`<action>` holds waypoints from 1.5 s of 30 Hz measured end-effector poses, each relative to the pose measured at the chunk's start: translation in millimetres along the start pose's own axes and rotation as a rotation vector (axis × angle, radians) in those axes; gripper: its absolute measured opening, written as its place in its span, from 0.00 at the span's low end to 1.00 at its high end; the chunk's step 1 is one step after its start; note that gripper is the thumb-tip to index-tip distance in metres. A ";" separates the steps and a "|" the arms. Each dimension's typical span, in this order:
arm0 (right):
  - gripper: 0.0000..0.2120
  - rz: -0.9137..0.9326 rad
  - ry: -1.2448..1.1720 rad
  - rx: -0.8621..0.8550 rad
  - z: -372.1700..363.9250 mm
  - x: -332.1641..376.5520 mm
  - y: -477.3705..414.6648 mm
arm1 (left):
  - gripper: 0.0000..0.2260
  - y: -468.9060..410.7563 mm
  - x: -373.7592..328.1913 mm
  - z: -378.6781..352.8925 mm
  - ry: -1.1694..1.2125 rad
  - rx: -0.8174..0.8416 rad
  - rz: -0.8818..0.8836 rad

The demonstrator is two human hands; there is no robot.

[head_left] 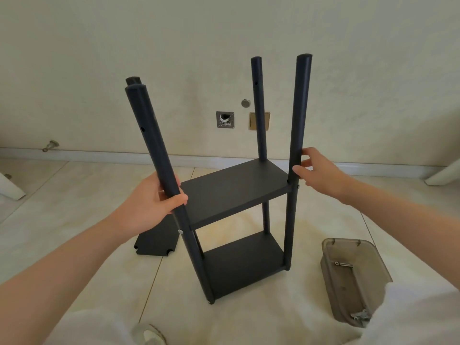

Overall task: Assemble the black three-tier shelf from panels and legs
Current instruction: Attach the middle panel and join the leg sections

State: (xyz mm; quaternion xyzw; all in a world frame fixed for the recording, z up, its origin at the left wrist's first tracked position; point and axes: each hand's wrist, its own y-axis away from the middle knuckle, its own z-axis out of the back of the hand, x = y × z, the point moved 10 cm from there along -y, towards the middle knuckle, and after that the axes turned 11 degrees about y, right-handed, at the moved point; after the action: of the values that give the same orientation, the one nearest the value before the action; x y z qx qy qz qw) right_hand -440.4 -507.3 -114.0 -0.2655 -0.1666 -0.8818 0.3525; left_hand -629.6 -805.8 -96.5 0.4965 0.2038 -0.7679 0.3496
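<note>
Closest to the lens are white-clad knees [87, 327] and a pale slipper [148, 334] at the bottom edge, with both bare forearms reaching out over the tile floor [74, 220]. So the shelf [236, 190] is standing upright on the floor right in front, with two black panels in place, the middle panel [224, 195] and the bottom panel [244, 262], and the legs sticking up well above the middle one with nothing on top. Left hand [151, 202] is wrapped firmly round the front-left leg [154, 145], just above the middle panel's corner. Right hand [316, 170] isn't really gripping, it's loose, thumb and fingertips just resting against the front-right leg [300, 120] a bit above the panel. Back-right leg [258, 108] stands free; the back-left one is mostly hidden behind the front-left. One more loose panel [156, 242] with notched corners lies flat on the floor behind the left wrist. Off to the right sits a smoky clear plastic box [353, 282] with a bolt [344, 264] and some bits of hardware inside.
</note>
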 end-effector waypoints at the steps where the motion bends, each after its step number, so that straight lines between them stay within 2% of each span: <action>1: 0.19 -0.005 -0.012 -0.007 0.1 -0.9 -1.1 | 0.09 -0.8 0.8 0.5 -0.001 -0.002 -0.004; 6: 0.19 0.018 -0.122 -0.007 3.7 -0.2 -2.3 | 0.12 -2.0 6.8 4.4 -0.001 0.011 -0.016; 13: 0.22 0.067 -0.253 -0.007 3.6 0.8 9.4 | 0.11 -17.4 7.0 14.7 0.015 -0.085 -0.036; 21: 0.20 -0.038 -0.291 -0.119 23.0 -34.8 17.2 | 0.12 -46.7 -4.8 -17.9 0.048 -0.079 -0.084; 27: 0.21 -0.067 -0.288 -0.185 34.2 -56.0 20.6 | 0.13 -58.9 -8.6 -43.1 0.069 -0.083 -0.078; 33: 0.18 -0.054 -0.252 -0.179 31.0 -56.0 18.7 | 0.13 -62.0 -7.9 -42.3 0.076 -0.118 -0.048; 40: 0.17 -0.039 -0.111 -0.184 24.9 -49.9 24.4 | 0.16 -56.0 -4.7 -37.9 -0.090 -0.120 -0.075; 45: 0.17 -0.119 -0.144 -0.191 17.6 -55.6 33.9 | 0.16 -47.2 -0.7 -41.7 -0.136 -0.131 -0.059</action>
State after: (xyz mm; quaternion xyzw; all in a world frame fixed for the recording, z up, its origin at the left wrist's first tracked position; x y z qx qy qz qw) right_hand -376.2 -492.8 -128.8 -0.3503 -0.1222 -0.8915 0.2599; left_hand -638.4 -746.4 -115.2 0.4132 0.2439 -0.7949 0.3714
